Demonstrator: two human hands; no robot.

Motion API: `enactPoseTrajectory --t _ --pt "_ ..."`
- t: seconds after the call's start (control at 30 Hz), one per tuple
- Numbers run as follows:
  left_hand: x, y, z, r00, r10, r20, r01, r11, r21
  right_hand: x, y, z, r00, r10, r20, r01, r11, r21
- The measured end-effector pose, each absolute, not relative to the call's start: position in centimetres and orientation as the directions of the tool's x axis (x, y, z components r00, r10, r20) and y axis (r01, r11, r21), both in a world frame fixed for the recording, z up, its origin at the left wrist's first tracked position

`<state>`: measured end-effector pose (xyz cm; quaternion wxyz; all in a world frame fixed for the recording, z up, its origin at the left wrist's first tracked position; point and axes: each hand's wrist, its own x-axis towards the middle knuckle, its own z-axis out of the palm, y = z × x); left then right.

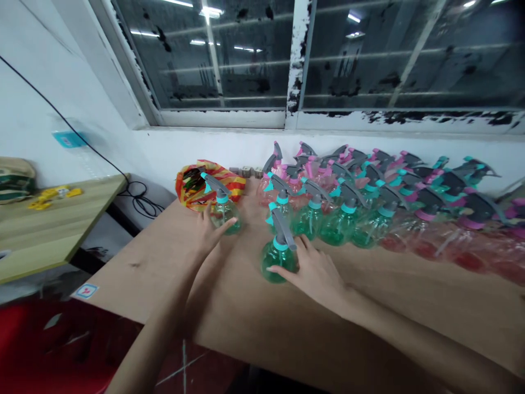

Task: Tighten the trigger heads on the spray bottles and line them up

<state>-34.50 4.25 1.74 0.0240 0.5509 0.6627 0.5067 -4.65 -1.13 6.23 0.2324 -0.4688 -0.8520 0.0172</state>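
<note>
My left hand (212,227) is wrapped round a clear green spray bottle (230,214) with a grey and teal trigger head, upright on the brown tabletop beside a striped bag. Nearer to me, my right hand (314,268) grips a second green spray bottle (279,260) by its round body, thumb in front and fingers behind. That bottle also stands upright, its teal nozzle pointing up and left. Just behind it is a row of similar green spray bottles (309,221), running on to the right into red ones with pink collars (429,241).
A red and yellow striped plastic bag (235,186) lies open near the wall, with small blocks (247,172) beside it. At left stands another table (49,224) bearing yellow pieces (49,196). A black cable (141,198) hangs between the tables. A red chair (41,350) is lower left.
</note>
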Motion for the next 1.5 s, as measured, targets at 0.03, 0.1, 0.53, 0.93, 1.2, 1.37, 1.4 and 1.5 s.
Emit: enactPoseTrajectory --t 0.03,0.1,0.53,0.93,1.2,1.37,1.4,1.5 --pt "-34.2 3.6 1.8 -0.408 0.749 0.522 0.699 -0.112 0.706 -3.9 -1.4 6.2 -0.447 0.809 0.383 0.798 0.554 -0.238" --pt "-33.1 1.6 2.1 -0.443 0.735 0.513 0.68 -0.096 0.726 -2.5 -1.8 6.1 -0.429 0.817 0.384 0.816 0.533 -0.223" --pt "-15.1 -9.8 3.0 0.195 0.977 0.086 0.582 -0.186 0.792 4.3 -4.5 6.3 -0.446 0.842 0.303 0.759 0.535 -0.371" --pt "-6.6 -9.9 1.1 0.174 0.966 0.192 0.566 -0.257 0.783 9.7 -5.5 7.1 -0.213 0.911 0.354 0.463 0.413 -0.784" --pt "-3.9 -9.6 1.5 0.228 0.955 0.19 0.619 -0.293 0.729 9.8 -5.4 6.6 -0.039 0.911 0.411 0.331 0.4 -0.855" --pt "-5.2 -9.3 1.8 0.286 0.943 0.172 0.646 -0.322 0.692 10.7 -4.7 6.3 -0.014 0.91 0.414 0.321 0.396 -0.86" --pt "-5.6 -9.4 1.7 0.285 0.945 0.164 0.658 -0.317 0.683 10.9 -4.5 6.4 -0.024 0.912 0.41 0.322 0.396 -0.86" --pt "-6.8 -9.5 1.2 0.248 0.957 0.149 0.684 -0.281 0.673 11.4 -3.9 6.6 -0.084 0.912 0.402 0.34 0.405 -0.849"
